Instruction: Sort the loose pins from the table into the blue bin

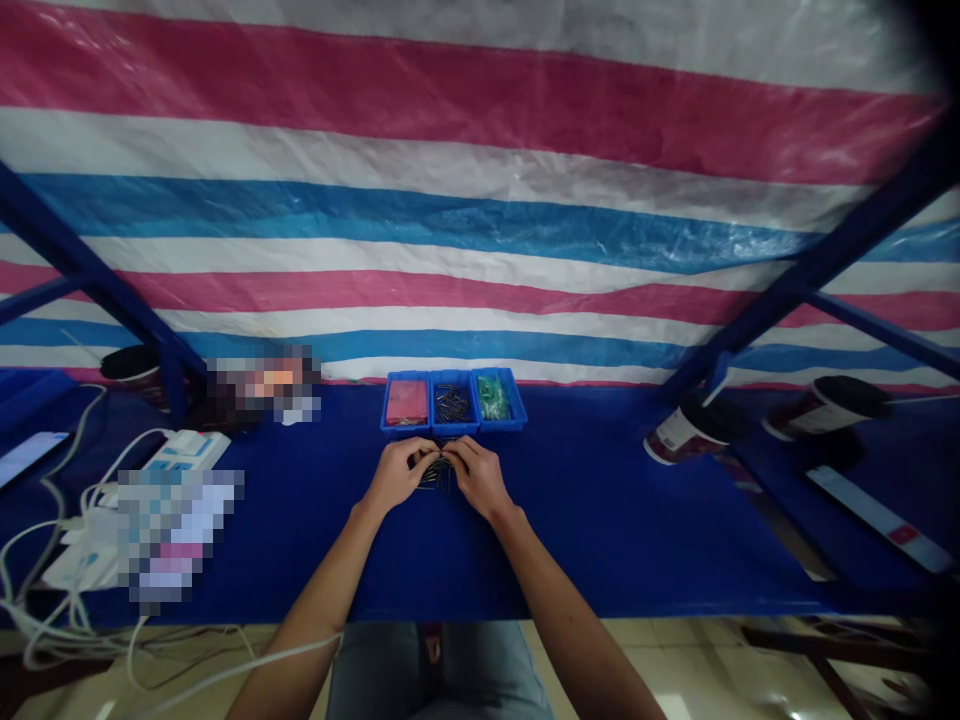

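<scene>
A striped sheet point(480, 215) hangs behind the blue table point(600, 530). On the left lies a white power strip point(187, 452) with trailing cables, one white cable point(277, 655) crossing the left forearm, so it could snag. Three blue bins stand in a row just beyond the hands: the left bin point(406, 400) holds red contents, the middle bin point(451, 403) dark slender pieces, the right bin point(495, 400) green ones. A dark cup point(686, 432) stands well apart on the right. The left hand point(405, 468) and right hand point(480, 475) meet, fingertips apparently pinching a small dark piece point(441, 453). Handling looks under way: a loose pile point(430, 475) remains beneath, partly covered by the hands; how much is finished cannot be told
</scene>
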Available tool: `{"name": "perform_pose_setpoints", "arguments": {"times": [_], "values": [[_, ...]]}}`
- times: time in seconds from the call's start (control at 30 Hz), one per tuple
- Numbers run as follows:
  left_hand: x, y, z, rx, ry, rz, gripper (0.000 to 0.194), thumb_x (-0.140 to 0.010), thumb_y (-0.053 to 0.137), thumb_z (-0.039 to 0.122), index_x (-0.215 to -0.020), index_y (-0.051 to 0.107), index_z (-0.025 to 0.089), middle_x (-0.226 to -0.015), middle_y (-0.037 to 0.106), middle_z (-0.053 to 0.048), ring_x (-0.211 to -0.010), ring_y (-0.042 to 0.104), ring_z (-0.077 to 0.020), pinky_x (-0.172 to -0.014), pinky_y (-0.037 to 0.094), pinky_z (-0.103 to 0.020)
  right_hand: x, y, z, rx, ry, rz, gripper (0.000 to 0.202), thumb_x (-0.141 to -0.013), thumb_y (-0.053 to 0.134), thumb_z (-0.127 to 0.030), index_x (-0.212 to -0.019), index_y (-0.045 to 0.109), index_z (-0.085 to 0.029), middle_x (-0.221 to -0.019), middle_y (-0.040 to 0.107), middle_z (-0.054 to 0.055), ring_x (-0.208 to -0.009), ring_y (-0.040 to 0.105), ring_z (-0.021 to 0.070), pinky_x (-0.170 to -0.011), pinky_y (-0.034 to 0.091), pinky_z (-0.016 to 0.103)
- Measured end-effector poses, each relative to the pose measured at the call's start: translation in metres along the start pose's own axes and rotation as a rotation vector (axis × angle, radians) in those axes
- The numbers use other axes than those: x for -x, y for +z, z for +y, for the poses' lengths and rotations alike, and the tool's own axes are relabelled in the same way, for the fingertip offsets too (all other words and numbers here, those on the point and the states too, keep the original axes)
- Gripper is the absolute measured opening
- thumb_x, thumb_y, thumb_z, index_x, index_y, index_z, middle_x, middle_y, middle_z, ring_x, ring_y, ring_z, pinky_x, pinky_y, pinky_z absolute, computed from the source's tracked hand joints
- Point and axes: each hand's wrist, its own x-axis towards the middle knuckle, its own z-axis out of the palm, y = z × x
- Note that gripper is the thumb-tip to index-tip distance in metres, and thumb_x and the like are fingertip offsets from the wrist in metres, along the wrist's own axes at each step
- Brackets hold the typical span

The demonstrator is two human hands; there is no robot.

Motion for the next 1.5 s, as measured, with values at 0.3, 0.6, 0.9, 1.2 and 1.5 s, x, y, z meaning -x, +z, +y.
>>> {"name": "perform_pose_setpoints", "arguments": {"times": [0.3,0.6,0.9,1.2,1.5], "values": [[-0.001,-0.002,0.000,0.014,-0.019,0.000,0.024,-0.094,0.058,0.033,-0.084,0.070,0.015,-0.067,0.065,-0.001,-0.058,0.053,-0.0112,-0.060,0.040,-0.022,0.000,0.001,0.002,-0.076,0.033,0.011,0.021,-0.101,0.050,-0.028,-0.105,0.069,-0.022,-0.098,0.071,0.006,-0.087,0.068,0.0175,-0.082,0.051,0.027],[0.000,0.000,-0.004,0.010,0.000,-0.055,0.024,-0.094,0.057,0.034,-0.090,0.072,0.016,-0.073,0.069,-0.003,-0.061,0.058,-0.0128,-0.062,0.042,-0.023,0.000,0.002,0.001,-0.061,-0.009,0.010,0.022,-0.101,0.049,-0.025,-0.109,0.070,-0.023,-0.102,0.071,0.006,-0.091,0.069,0.0169,-0.084,0.053,0.027],[-0.001,-0.003,0.000,0.021,0.028,-0.045,0.023,-0.095,0.057,0.029,-0.085,0.073,0.016,-0.071,0.068,-0.004,-0.063,0.059,-0.0135,-0.064,0.043,-0.023,0.001,0.003,0.000,-0.063,-0.003,0.024,0.024,-0.102,0.047,-0.027,-0.106,0.070,-0.022,-0.102,0.069,0.006,-0.092,0.067,0.0174,-0.086,0.053,0.028],[-0.001,-0.002,-0.001,0.021,0.024,-0.034,0.025,-0.095,0.056,0.030,-0.083,0.072,0.016,-0.071,0.068,-0.004,-0.064,0.060,-0.0143,-0.066,0.044,-0.024,0.000,-0.001,-0.004,0.089,-0.005,-0.057,0.024,-0.103,0.044,-0.027,-0.103,0.067,-0.021,-0.095,0.067,0.006,-0.083,0.065,0.0159,-0.077,0.048,0.025],[-0.001,-0.004,0.001,0.023,0.004,-0.008,0.024,-0.094,0.057,0.031,-0.081,0.070,0.016,-0.068,0.066,-0.002,-0.059,0.056,-0.0124,-0.062,0.042,-0.023,-0.001,-0.003,-0.010,0.128,-0.004,-0.035,0.021,-0.102,0.047,-0.029,-0.107,0.065,-0.021,-0.098,0.066,0.007,-0.087,0.065,0.0178,-0.077,0.048,0.026]]}}
